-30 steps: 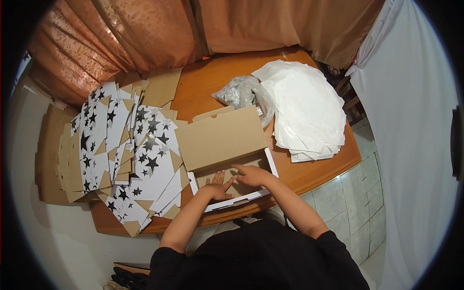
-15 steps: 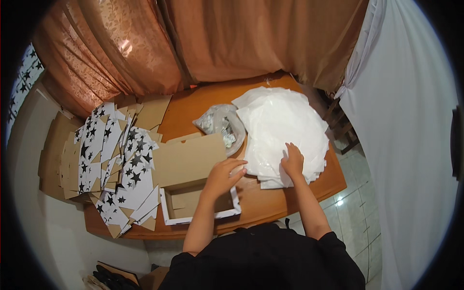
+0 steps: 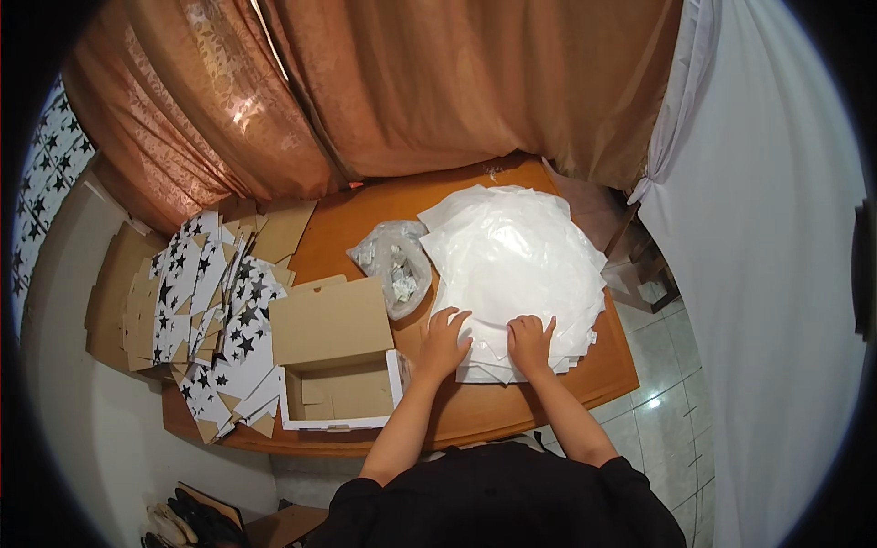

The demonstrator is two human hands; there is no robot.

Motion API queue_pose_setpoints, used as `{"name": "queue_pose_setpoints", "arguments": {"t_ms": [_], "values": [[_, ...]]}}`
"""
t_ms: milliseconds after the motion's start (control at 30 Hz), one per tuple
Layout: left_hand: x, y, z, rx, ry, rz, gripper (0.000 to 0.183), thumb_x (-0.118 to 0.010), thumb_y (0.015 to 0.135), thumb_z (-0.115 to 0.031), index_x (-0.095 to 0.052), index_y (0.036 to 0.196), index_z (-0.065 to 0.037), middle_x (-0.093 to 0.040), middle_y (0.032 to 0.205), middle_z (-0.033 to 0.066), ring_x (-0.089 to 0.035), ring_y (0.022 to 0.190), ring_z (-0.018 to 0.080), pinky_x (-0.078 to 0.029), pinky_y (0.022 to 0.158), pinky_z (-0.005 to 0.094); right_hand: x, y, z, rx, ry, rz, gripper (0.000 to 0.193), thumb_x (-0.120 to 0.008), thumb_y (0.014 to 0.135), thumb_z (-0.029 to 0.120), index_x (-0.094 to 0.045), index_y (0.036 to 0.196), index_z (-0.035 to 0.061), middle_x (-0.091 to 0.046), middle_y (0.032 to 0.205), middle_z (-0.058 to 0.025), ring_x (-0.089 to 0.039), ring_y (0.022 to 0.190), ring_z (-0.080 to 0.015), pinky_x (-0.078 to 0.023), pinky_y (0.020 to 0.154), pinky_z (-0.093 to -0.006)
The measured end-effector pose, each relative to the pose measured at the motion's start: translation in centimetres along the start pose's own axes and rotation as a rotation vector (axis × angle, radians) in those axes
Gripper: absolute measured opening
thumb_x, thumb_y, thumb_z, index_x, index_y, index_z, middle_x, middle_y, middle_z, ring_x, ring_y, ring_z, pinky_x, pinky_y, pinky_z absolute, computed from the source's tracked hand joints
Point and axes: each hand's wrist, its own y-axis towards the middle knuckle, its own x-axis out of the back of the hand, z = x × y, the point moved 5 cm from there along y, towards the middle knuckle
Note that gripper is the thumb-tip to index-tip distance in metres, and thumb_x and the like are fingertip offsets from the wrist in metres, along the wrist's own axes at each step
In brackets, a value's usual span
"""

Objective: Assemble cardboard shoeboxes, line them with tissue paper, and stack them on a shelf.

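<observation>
A wide pile of thin, glossy white sheets (image 3: pixel 512 247), paper or plastic, lies on the right part of the wooden table, its edges uneven. My left hand (image 3: pixel 445 345) rests on the near left corner of the pile, fingers spread forward and thumb apart. Close beside it, my right hand (image 3: pixel 530 345) lies on the pile's near edge with its fingers apart. Neither hand visibly holds a sheet. Left of my left hand stands a cardboard box (image 3: pixel 393 379), white outside and brown inside, its lid raised toward the far side.
Behind the box sits an open clear plastic bag (image 3: pixel 402 265) with small pale pieces inside. Many flat star-printed cardboard pieces (image 3: pixel 219 310) are heaped at the left of the wooden table (image 3: pixel 356 210). Orange curtains (image 3: pixel 438 82) hang behind, a white cloth (image 3: pixel 758 228) at right.
My left hand has moved from over the box onto the pile's near corner. My right hand has drawn back toward the near edge. The view has shifted slightly.
</observation>
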Motion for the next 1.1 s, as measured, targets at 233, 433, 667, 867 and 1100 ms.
{"name": "queue_pose_setpoints", "arguments": {"t_ms": [233, 433, 667, 867, 1100], "values": [[3.7, 2.4, -2.8, -0.133, 0.264, -0.053, 0.019, -0.068, 0.078, -0.021, -0.064, 0.095, -0.014, -0.061, 0.102, 0.0042, -0.056, 0.103, 0.0209, -0.027, 0.101, 0.0531, 9.8, 0.8, 3.4, 0.089, 0.132, -0.132, 0.023, -0.061, 0.081, 0.019, -0.056, 0.101, 0.0099, -0.058, 0.106, -0.0022, -0.047, 0.115, -0.0280, -0.008, 0.102, -0.0650], [14.1, 1.3, -7.0, -0.276, 0.104, -0.216, 0.008, -0.067, 0.078, -0.016, -0.065, 0.082, -0.009, -0.067, 0.076, 0.0007, -0.062, 0.067, 0.0206, -0.044, 0.084, 0.0389, 14.5, 2.3, 2.5, -0.033, 0.468, -0.246, 0.085, -0.078, 0.064, 0.036, -0.035, 0.133, 0.0110, -0.035, 0.134, -0.0146, -0.028, 0.129, -0.0329, -0.005, 0.104, -0.0603], [26.0, -2.4, -3.9, -0.160, -0.034, -0.341, 0.005, -0.067, 0.078, -0.008, -0.067, 0.082, -0.005, -0.066, 0.075, 0.0055, -0.061, 0.066, 0.0182, -0.046, 0.072, 0.0294, 11.8, 3.7, 6.0, -0.006, 0.603, -0.114, 0.071, -0.077, 0.066, 0.036, -0.047, 0.127, 0.0132, -0.039, 0.134, -0.0146, -0.035, 0.126, -0.0307, -0.010, 0.105, -0.0569], [34.9, -6.8, 0.3, 0.042, -0.150, -0.465, 0.012, -0.069, 0.076, -0.005, -0.066, 0.085, 0.002, -0.066, 0.072, 0.0065, -0.059, 0.065, 0.0099, -0.045, 0.061, 0.0234, 10.4, 2.1, 14.6, 0.070, 0.885, 0.257, 0.020, -0.065, 0.082, 0.019, -0.064, 0.094, 0.0030, -0.064, 0.087, -0.0066, -0.058, 0.088, -0.0188, -0.039, 0.089, -0.0371], [44.2, -9.5, 3.1, 0.014, -0.128, -0.462, 0.013, -0.069, 0.079, -0.010, -0.066, 0.082, 0.002, -0.066, 0.071, 0.0051, -0.059, 0.065, 0.0081, -0.045, 0.059, 0.0232, 10.4, -2.0, 23.7, -0.031, 1.156, 0.393, 0.015, -0.060, 0.087, 0.012, -0.061, 0.093, -0.0013, -0.063, 0.081, -0.0026, -0.056, 0.075, -0.0070, -0.044, 0.068, -0.0216]]}}
